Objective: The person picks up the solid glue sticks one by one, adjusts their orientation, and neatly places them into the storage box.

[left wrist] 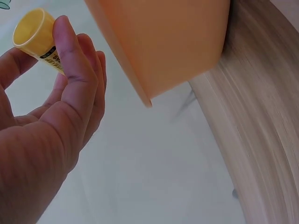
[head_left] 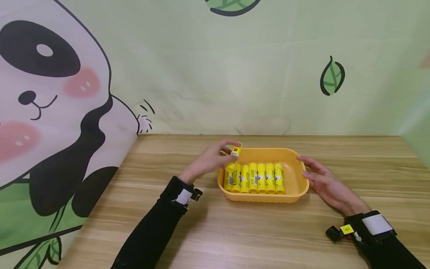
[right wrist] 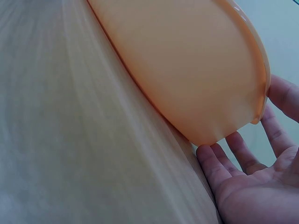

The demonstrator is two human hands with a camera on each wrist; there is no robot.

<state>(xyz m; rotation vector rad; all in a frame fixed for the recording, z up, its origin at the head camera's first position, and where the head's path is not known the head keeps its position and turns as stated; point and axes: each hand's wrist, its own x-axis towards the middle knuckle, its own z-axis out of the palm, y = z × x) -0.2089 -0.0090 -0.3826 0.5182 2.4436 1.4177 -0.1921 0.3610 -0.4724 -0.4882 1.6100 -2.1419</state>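
Observation:
My left hand point(head_left: 211, 157) pinches a yellow glue stick point(head_left: 236, 150) between thumb and fingers, tilted above the left end of a yellow-orange plastic tray point(head_left: 295, 189). The left wrist view shows the hollow-looking end of this glue stick point(left wrist: 35, 32) beyond the fingertips, its rest hidden by the hand. Below it, several yellow glue sticks point(head_left: 253, 178) lie side by side in a row inside the tray. At the tray's right end, my right hand point(head_left: 327, 185) touches the rim and outer wall with loosely extended fingers point(right wrist: 239, 147).
The tray stands on a wood-grain table point(head_left: 268, 231), towards its back edge. Behind rises a pale green backdrop point(head_left: 201, 74) with a printed panda and leaves. Black wrist straps with small cameras sit on both forearms. Bare tray floor shows right of the row.

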